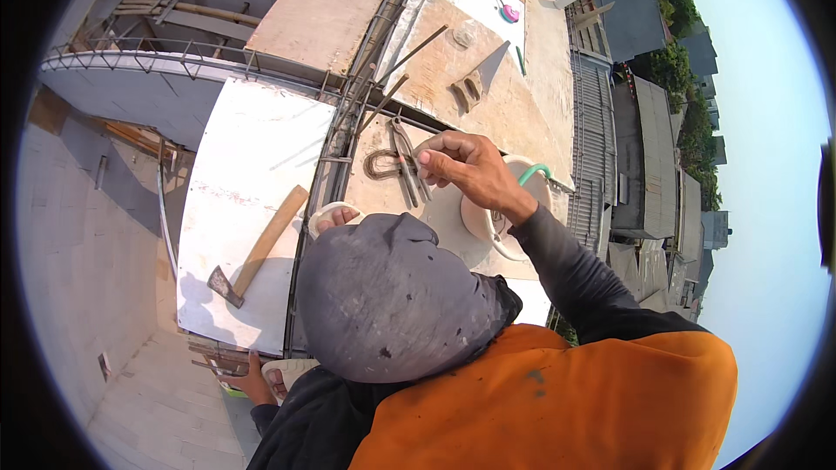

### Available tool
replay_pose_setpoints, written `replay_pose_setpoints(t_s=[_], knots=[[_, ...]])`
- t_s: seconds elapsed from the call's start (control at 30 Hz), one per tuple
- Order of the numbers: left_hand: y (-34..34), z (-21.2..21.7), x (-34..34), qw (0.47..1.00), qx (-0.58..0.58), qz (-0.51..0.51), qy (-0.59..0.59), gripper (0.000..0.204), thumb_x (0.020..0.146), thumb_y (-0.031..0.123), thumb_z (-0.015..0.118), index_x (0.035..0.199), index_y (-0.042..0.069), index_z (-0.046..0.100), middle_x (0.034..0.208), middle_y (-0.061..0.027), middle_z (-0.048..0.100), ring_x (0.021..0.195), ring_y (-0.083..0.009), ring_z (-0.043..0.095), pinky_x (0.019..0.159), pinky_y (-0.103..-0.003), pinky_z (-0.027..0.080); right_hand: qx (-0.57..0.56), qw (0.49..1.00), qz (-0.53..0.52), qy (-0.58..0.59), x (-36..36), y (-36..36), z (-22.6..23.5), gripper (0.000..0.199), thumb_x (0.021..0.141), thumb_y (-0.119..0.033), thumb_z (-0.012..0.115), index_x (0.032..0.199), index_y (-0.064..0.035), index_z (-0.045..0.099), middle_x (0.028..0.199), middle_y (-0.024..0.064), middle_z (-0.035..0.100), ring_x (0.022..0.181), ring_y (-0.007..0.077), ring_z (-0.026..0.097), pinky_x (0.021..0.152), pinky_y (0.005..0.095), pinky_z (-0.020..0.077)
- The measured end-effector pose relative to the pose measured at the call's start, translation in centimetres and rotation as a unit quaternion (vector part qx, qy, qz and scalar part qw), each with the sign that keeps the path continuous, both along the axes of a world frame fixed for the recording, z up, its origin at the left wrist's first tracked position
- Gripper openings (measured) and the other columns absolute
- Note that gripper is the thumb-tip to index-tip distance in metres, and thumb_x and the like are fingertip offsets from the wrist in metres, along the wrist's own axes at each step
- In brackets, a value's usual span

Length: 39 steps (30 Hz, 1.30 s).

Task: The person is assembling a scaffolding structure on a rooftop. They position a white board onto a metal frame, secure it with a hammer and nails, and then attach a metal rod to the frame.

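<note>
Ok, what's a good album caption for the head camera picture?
Right hand near the pliers, left hand at metal rods, wooden-handled tool on a white board.

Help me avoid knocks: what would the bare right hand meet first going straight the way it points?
Likely the long-handled, grey metal pincers; depth is unclear, so the right hand could pass above them.
</note>
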<state>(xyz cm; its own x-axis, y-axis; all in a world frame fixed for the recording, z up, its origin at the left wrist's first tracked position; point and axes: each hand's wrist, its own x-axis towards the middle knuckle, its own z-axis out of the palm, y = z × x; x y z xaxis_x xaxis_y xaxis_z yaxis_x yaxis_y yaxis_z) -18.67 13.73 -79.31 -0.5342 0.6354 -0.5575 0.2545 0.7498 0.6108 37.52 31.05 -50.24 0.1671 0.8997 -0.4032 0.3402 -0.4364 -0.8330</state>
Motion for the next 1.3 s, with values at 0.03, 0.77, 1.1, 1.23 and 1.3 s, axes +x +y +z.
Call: replay_pose_setpoints(t_s=[0.03,0.77,1.1,1.23,1.3], knots=[[-0.4,-0.6,-0.6,1.0,0.009,-0.003,0.007,0.132,0.087,0.03,0.086,0.164,-0.007,-0.015,0.168,-0.0289,0.024,0.149,-0.0374,0.038,0.124,-0.04,0.032,0.039,0.994,-0.085,-0.056,2.4,-0.4,1.5,0.044,0.101,-0.041,0.073,0.112,0.0018,0.074,0.09,0.0061,0.073,0.08,0.0123,0.067,0.074,0.0282,0.0563],[3.0,0.5,0.4,0.976,-0.051,0.147,-0.151,0.068,0.08,0.014,0.087,0.13,-0.002,0.043,0.104,-0.0138,0.066,0.082,-0.0211,0.066,0.07,-0.038,0.055,0.012,0.905,-0.118,-0.409,42.2,15.2,-23.7,0.099,0.089,-0.042,0.075,0.161,0.0084,0.03,0.141,0.0328,0.062,0.133,0.0413,0.062,0.112,0.0412,0.0467],[0.0,-1.8,0.9,0.974,-0.065,0.189,-0.106,0.052,0.08,0.016,0.09,0.115,0.0,0.054,0.092,-0.0087,0.068,0.069,-0.0163,0.066,0.059,-0.033,0.055,0.0,0.853,0.007,-0.521,55.5,28.2,-30.0,0.08,0.099,-0.038,0.068,0.161,-0.0003,0.036,0.144,0.0229,0.063,0.123,0.0338,0.063,0.111,0.0395,0.0467],[2.3,5.6,-2.6,0.98,-0.13,0.146,-0.043,0.062,0.076,0.021,0.093,0.113,0.0,0.048,0.088,-0.0095,0.066,0.067,-0.017,0.065,0.056,-0.033,0.054,-0.099,0.913,-0.092,-0.386,47.2,23.8,-34.7,0.033,0.094,-0.027,0.066,0.12,-0.0064,0.07,0.117,0.0212,0.072,0.105,0.0293,0.071,0.092,0.0406,0.0543],[2.1,1.5,-1.3,0.978,-0.127,0.145,-0.078,0.063,0.076,0.022,0.094,0.114,-0.001,0.048,0.089,-0.0101,0.067,0.068,-0.0173,0.066,0.057,-0.034,0.055,-0.001,0.776,0.124,-0.619,48.2,25.5,-30.0,0.024,0.091,-0.022,0.065,0.108,-0.008,0.076,0.113,0.0215,0.074,0.094,0.0339,0.073,0.087,0.0441,0.0559]])
